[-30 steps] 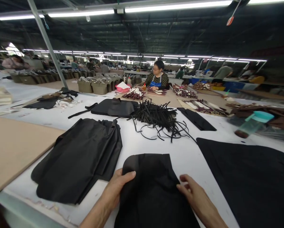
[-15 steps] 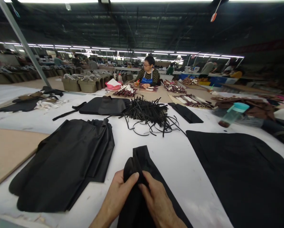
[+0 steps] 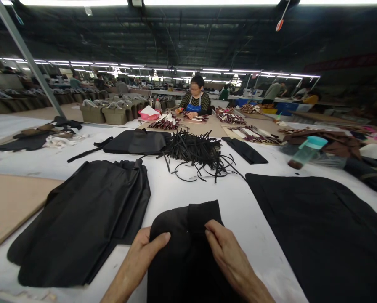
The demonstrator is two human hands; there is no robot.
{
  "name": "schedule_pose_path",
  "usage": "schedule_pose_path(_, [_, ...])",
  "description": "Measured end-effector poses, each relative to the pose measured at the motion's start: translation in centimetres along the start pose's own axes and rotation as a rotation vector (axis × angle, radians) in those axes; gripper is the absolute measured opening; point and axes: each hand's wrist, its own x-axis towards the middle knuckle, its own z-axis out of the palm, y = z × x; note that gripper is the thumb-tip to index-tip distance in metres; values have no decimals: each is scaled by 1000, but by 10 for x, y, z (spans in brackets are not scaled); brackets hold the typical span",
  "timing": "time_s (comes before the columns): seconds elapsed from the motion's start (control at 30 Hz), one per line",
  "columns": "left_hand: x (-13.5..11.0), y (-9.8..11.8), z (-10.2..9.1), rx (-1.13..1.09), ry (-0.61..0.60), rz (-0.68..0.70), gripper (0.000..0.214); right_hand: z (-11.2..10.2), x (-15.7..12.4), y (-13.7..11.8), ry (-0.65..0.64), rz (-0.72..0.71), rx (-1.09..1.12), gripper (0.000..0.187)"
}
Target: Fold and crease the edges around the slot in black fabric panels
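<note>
Black fabric piece (image 3: 172, 256), in front of me over the white table (image 3: 226, 185), runs off the bottom of my view, so I can't tell whether it rests there. My left hand (image 3: 144, 250) clasps its left edge, thumb on top, fingers hidden behind. My right hand (image 3: 228, 252) pinches its upper right part, some fingertips hidden. Dark folds blur together for me.

A dark ceiling (image 3: 182, 35) spans a large workshop, with a long bright lamp (image 3: 216, 1) overhead and rows of tube lights (image 3: 216, 70) farther back. A grey post (image 3: 27, 58) slants up at the left. A white table (image 3: 232, 202) fills the foreground, and a brown tabletop (image 3: 205, 130) lies beyond it.
</note>
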Motion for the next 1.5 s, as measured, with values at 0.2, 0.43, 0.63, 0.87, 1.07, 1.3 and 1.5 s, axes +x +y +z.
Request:
schedule_pose_path(0.2, [3, -12, -9, -136, 69, 14, 23, -27, 5, 17, 0, 87, 133, 24])
schedule_pose_path(0.43, [5, -16, -13, -327, 167, -121, 31, -44, 2, 38, 41, 226, 346, 26])
schedule_pose_path(0.63, [6, -8, -8, -393, 241, -167, 34, -43, 1, 54, -50, 277, 524, 26])
schedule_pose_path(0.87, [14, -28, 6, -497, 267, -182, 43, -25, 3, 57, -89, 237, 484, 21])
schedule_pose_path(1.07, [9, -26, 29, -370, 87, -54, 36, -24, 17, 25, -120, 195, 582, 21])
schedule_pose_path(1.3, [2, -22, 26, -272, 164, -9, 34, -21, 31, 25, 43, 188, 494, 34])
schedule_pose_path(1.5, [12, -34, 0, -257, 328, -47, 40, -29, 16, 38, 145, 122, 201, 41])
